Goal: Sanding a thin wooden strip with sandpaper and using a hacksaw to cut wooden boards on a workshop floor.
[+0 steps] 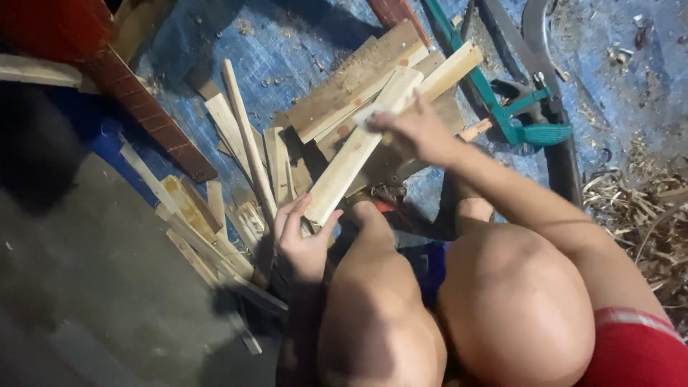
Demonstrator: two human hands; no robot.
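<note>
Plank (349, 159) gripped at near end by left hand (301, 240); right hand (414, 130) presses small pale block (373, 115) onto far end.

Open grey floor (86, 287) is seen to the left, free for passage. Ahead, the way is blocked by a heap of wood offcuts (244, 179) and planks (358, 86). On the right, room is narrowed by a green saw (516, 115) and loose shavings (638, 208); two knees (444, 315) fill the foreground.
</note>
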